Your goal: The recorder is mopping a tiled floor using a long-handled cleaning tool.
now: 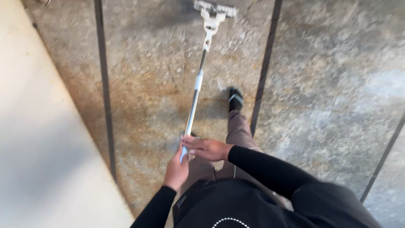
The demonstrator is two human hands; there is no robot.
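One mop (pixel 197 84) lies with its long axis near to far, head at the far end on the floor (pixel 329 84). The left hand (pixel 176 171) grasps the near handle end; the right hand (pixel 207 148) rests on it, fingers loosely curled.

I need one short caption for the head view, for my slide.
Both hands, left and right, hold a mop on a speckled floor.
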